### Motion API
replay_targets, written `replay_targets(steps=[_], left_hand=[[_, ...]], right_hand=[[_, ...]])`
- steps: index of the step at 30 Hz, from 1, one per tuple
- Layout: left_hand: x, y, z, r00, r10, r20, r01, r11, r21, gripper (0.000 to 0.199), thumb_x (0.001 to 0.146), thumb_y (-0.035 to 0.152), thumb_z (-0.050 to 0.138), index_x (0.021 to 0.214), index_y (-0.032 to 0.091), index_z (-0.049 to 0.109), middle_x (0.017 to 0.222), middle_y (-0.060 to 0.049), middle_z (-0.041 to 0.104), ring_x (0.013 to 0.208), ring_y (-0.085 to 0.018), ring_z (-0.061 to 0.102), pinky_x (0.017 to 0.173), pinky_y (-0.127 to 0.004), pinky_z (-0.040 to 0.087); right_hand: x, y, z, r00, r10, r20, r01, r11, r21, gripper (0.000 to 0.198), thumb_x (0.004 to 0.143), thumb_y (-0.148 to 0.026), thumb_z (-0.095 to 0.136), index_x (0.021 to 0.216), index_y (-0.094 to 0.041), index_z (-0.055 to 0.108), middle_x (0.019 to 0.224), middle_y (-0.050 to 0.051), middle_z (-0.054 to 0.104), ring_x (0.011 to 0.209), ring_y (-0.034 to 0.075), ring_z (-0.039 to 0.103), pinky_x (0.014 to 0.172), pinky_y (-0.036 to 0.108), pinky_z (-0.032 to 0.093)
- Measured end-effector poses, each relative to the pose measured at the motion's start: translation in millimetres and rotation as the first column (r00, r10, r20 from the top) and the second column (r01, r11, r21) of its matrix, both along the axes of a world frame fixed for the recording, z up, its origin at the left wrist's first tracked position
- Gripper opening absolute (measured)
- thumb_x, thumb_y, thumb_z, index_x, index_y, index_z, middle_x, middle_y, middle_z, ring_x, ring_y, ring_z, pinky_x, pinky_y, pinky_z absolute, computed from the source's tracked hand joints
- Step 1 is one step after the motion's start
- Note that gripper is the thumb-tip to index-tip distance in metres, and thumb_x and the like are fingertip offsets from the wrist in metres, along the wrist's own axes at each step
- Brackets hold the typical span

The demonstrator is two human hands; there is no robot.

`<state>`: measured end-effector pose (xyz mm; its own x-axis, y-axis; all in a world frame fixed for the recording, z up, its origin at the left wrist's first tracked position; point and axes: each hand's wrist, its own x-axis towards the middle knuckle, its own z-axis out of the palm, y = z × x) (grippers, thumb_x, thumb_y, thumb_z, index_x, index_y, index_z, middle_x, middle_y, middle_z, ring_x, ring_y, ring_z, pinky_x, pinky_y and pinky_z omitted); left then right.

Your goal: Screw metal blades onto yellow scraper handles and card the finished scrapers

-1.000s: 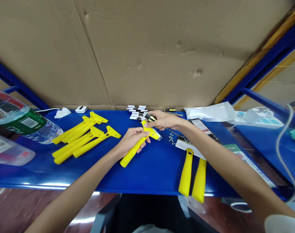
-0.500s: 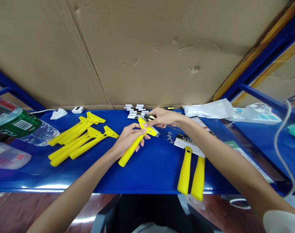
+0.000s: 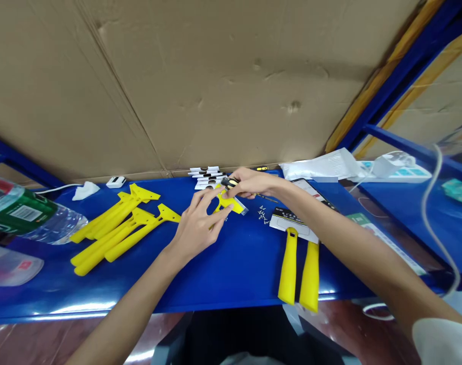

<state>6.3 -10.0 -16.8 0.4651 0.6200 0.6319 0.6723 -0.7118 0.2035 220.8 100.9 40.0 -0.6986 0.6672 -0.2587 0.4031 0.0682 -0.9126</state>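
A yellow scraper (image 3: 233, 204) with a clear-edged blade is between my hands, its head turned up and its handle hidden behind my left hand. My left hand (image 3: 196, 223) spans the head, thumb and fingertips on its two sides. My right hand (image 3: 248, 182) is closed on a screwdriver (image 3: 231, 183) with a black and yellow handle; its shaft points away to the right, and the fingers touch the scraper head. Several small screws (image 3: 263, 215) lie scattered just right of the scraper. Behind the hands is a stack of white blade packs (image 3: 206, 177).
Several yellow scrapers (image 3: 126, 230) lie at left, beside a bottle (image 3: 37, 213) and a clear plastic container (image 3: 16, 266). Two yellow handles (image 3: 287, 268) overhang the front edge at right, near a printed card (image 3: 292, 223) and a phone (image 3: 314, 190). A white packet (image 3: 322, 165) and power strip (image 3: 398, 172) lie behind.
My left hand has shifted from the scraper's handle up over its head, its back now covering the handle. The right hand stays at the head with the screwdriver. The view has tilted slightly.
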Motion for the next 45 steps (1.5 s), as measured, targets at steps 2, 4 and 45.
replay_targets(steps=[2,4,45], left_hand=[[-1,2,-2.1,0.998,0.012,-0.062,-0.008,0.998,0.069,0.032,0.099,0.016,0.067,0.123,0.032,0.081,0.15,-0.012,0.063,0.135,-0.034,0.055,0.09,-0.049,0.064],[-2,4,-2.6,0.995,0.011,-0.098,-0.001,0.995,0.102,0.034,0.099,0.016,0.068,0.127,0.032,0.079,0.146,-0.013,0.065,0.132,-0.033,0.057,0.093,-0.049,0.064],[-13,-5,42.5,0.066,0.392,0.917,0.845,0.467,-0.26,0.053,0.088,0.013,0.071,0.134,0.039,0.064,0.136,-0.005,0.062,0.049,0.002,0.031,0.031,-0.004,0.019]], right_hand=[[0,1,0,1.0,0.001,0.001,-0.001,1.0,-0.004,0.042,0.073,-0.034,0.092,0.071,-0.02,0.052,0.05,-0.01,0.04,0.044,0.005,0.03,0.042,0.022,0.022],[0,1,-1,1.0,-0.001,0.008,0.001,1.0,-0.008,0.041,0.073,-0.034,0.092,0.072,-0.02,0.053,0.05,-0.01,0.041,0.045,0.005,0.031,0.042,0.021,0.022],[52,39,0,0.665,0.213,0.716,-0.402,0.91,0.103,0.038,0.057,-0.044,0.096,0.082,-0.02,0.08,0.068,-0.003,0.062,0.058,0.013,0.047,0.054,0.029,0.035]])
